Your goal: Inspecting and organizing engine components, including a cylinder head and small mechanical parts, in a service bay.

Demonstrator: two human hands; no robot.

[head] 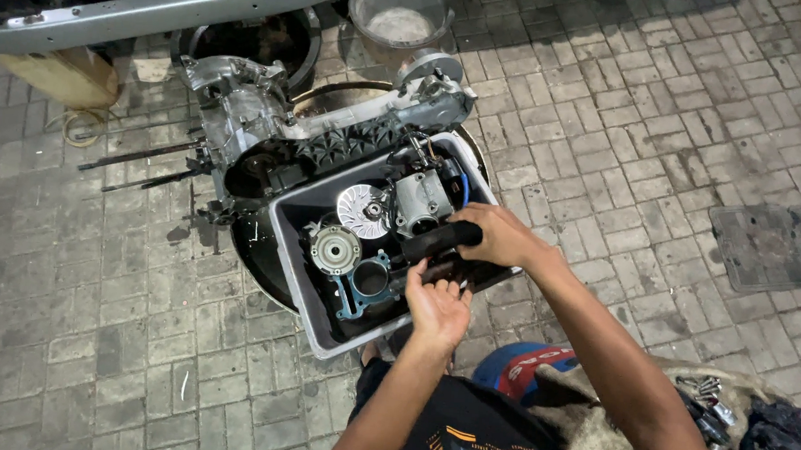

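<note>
A grey plastic tub (pixel 293 247) holds several engine parts: a finned pulley disc (pixel 361 211), a round clutch plate (pixel 335 249), a blue-edged gasket piece (pixel 368 278) and a metal cylinder block (pixel 422 202). My right hand (pixel 501 236) grips a black rubber hose-like part (pixel 436 239) over the tub's right side. My left hand (pixel 436 306) reaches up under the same black part at the tub's near edge, fingers curled against it.
A scooter engine case (pixel 270 129) lies behind the tub on a dark round pan (pixel 259 259). Long bolts (pixel 138 155) stick out left. A bucket (pixel 399 16) stands at the back, a black mat (pixel 769 246) lies right, loose tools (pixel 708 400) near right.
</note>
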